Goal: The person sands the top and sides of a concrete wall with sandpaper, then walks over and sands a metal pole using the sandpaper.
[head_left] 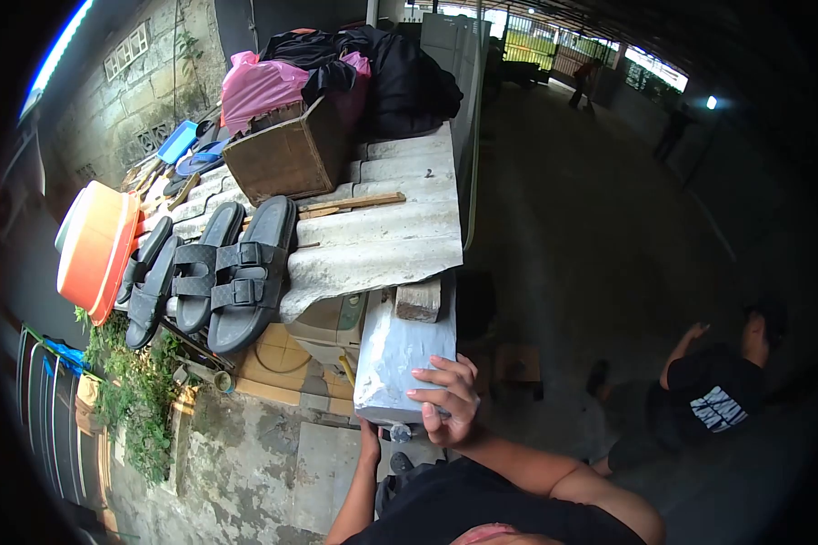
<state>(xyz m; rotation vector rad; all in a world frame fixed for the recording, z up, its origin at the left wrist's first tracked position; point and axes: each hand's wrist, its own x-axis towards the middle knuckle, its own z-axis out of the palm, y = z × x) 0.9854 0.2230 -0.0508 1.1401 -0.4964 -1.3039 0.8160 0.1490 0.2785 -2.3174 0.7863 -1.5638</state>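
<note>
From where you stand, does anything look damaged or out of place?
Yes: beyond the bare right hand, the pale grey corrugated roofing sheet has a ragged near edge, so it may be broken. Black strapped sandals rest at its left side, an odd spot for footwear.

Corrugated roofing sheet [382, 245] bears a wooden box [286, 156]; pink plastic bag [259, 89] and black bundle [409, 95] piled at the box. Two pairs of black sandals [253, 272] lined along the sheet's edge, near orange basin [95, 247]. Leafy plant [136, 413] below. Person in printed black T-shirt [713, 386] at right, in shadow.
</note>
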